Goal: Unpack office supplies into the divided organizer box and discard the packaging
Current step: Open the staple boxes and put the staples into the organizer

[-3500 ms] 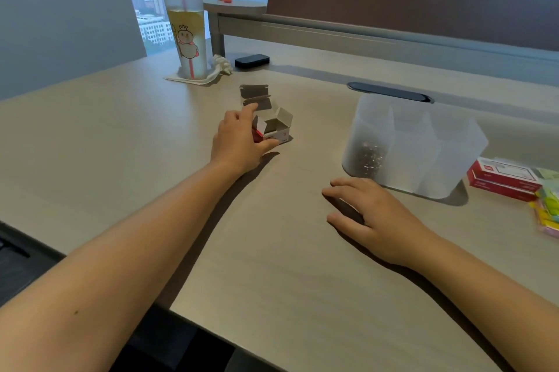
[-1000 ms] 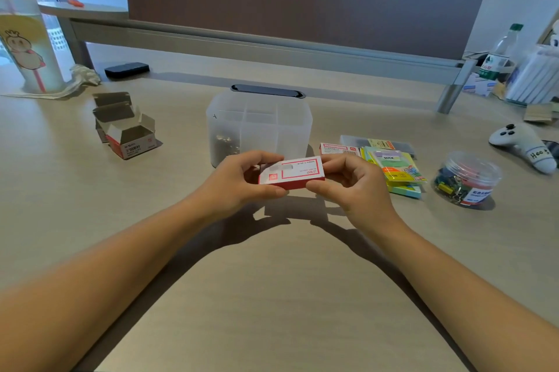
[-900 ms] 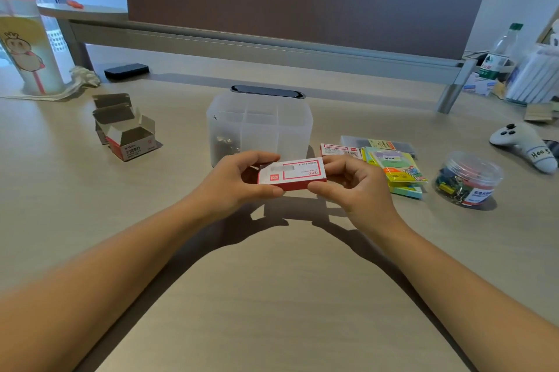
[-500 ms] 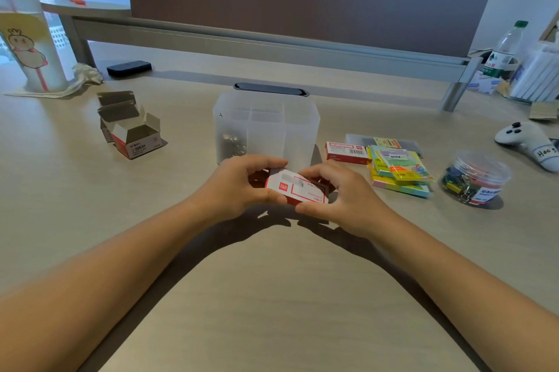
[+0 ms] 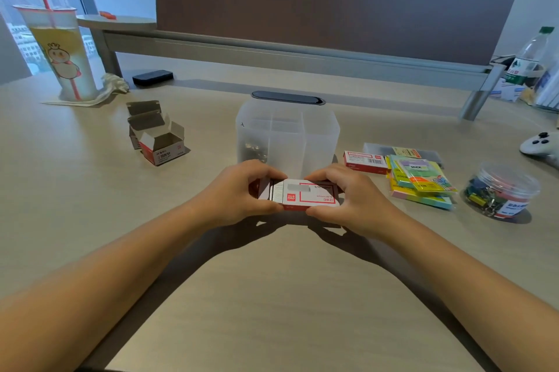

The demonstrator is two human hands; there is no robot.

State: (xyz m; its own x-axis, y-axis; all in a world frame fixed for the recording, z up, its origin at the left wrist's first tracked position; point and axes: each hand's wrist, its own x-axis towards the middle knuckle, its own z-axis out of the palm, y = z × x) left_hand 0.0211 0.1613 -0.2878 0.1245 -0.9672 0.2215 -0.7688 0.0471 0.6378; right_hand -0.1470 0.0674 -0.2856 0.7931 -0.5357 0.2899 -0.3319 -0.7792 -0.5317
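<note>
Hands (image 5: pixel 298 194) hold the staple box (image 5: pixel 308 196) partly open.

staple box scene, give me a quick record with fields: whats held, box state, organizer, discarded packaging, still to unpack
held: red and white staple box, gripped by left hand and right hand
box state: inner tray slid partly out on the left, silver staples showing
organizer: translucent divided box behind the hands, small metal items in its left compartment
discarded packaging: empty opened carton at left on the desk
still to unpack: second staple box, sticky notes, jar of binder clips
</note>
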